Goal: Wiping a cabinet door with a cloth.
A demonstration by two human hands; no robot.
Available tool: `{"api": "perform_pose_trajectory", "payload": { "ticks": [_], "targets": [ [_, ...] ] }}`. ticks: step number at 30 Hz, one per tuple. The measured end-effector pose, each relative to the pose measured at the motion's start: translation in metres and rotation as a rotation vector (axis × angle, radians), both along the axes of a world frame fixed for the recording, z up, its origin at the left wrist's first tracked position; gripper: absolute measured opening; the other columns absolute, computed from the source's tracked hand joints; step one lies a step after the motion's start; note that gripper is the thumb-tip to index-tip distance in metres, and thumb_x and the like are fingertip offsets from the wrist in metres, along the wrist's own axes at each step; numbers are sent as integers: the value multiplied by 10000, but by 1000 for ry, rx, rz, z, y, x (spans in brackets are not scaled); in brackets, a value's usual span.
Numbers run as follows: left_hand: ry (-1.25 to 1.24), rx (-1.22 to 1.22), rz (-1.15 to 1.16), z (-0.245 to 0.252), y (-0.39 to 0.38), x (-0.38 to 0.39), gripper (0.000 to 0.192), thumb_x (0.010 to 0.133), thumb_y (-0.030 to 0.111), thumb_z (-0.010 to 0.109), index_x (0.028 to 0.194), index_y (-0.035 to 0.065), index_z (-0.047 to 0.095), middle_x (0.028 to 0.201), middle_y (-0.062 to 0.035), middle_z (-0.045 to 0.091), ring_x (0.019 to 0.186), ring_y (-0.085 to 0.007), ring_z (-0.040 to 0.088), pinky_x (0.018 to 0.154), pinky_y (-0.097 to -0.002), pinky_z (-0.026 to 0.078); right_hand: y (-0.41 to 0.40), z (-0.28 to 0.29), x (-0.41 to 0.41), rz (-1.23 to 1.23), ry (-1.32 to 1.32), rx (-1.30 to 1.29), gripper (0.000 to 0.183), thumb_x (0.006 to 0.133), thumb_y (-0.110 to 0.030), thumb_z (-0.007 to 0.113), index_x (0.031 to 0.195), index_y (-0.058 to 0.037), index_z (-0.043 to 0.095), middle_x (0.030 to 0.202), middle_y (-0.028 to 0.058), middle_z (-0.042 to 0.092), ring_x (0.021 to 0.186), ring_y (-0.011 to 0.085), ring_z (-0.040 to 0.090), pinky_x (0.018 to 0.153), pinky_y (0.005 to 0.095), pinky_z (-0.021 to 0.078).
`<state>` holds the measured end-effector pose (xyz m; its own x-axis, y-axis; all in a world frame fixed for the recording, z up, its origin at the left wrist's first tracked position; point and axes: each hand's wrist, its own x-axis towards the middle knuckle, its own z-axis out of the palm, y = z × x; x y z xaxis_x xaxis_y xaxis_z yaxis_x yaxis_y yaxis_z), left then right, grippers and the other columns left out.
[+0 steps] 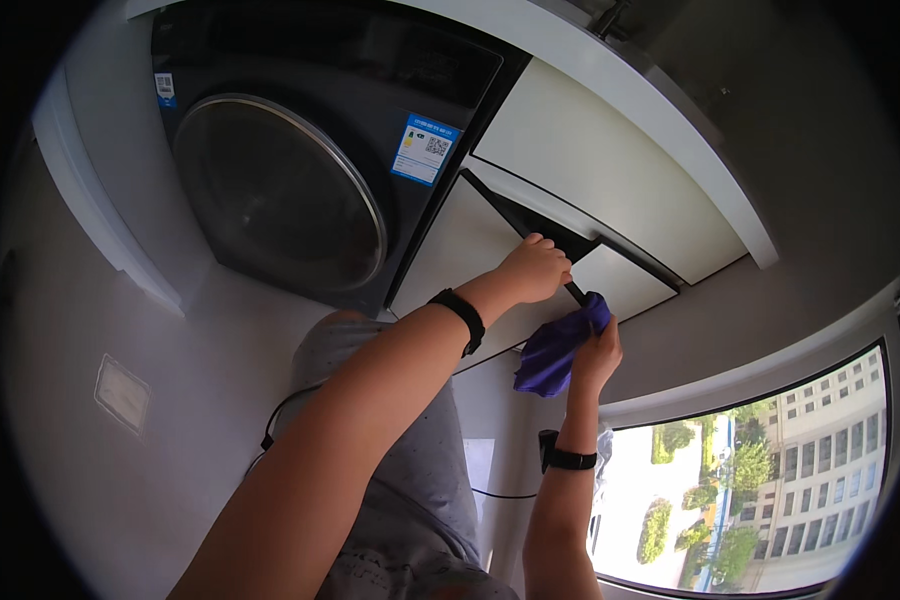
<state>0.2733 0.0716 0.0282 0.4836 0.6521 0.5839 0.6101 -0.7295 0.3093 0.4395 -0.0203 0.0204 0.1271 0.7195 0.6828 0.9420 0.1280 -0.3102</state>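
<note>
A pale cabinet door (457, 251) with a dark edge stands partly open beside the washing machine, and a dark gap shows behind it. My left hand (534, 268) is closed over the upper edge of this door. At the door's outer corner my right hand (598, 354) grips a purple cloth (551, 356). Part of the cloth is folded over the edge there, and the rest hangs down to the left of the hand. A second pale cabinet panel (626, 276) lies just behind the cloth. Both wrists wear black bands.
A dark front-loading washing machine (285, 202) with printed labels stands at the left. Above the doors runs a white countertop edge (645, 105) with another pale panel (592, 161) under it. A window (742, 480) fills the lower right. A black cable (504, 495) passes near my legs.
</note>
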Motion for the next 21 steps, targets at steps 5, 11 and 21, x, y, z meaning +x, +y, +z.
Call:
{"api": "perform_pose_trajectory", "payload": {
  "ticks": [5,11,21],
  "targets": [
    [-18,93,66,-3,8,8,139,871,208,526,825,122,625,840,2,590,878,-195,519,861,-342,334,-18,76,-33,-53,440,284,218,910,-118,524,1083,14,544,904,155,644,788,248,632,709,344,487],
    [-126,82,-50,-8,3,-2,140,875,208,533,820,109,616,819,-10,578,863,-205,520,869,-350,336,17,23,-5,-53,358,-36,279,885,-143,531,1123,1,522,872,218,625,795,357,610,707,390,465],
    [-141,61,-99,-7,-7,-12,136,887,189,513,808,108,589,800,-7,558,860,-208,503,901,-370,322,-12,-58,69,-137,1390,-317,312,878,-259,570,1082,-23,571,895,77,641,774,168,640,562,281,512]
  ]
}}
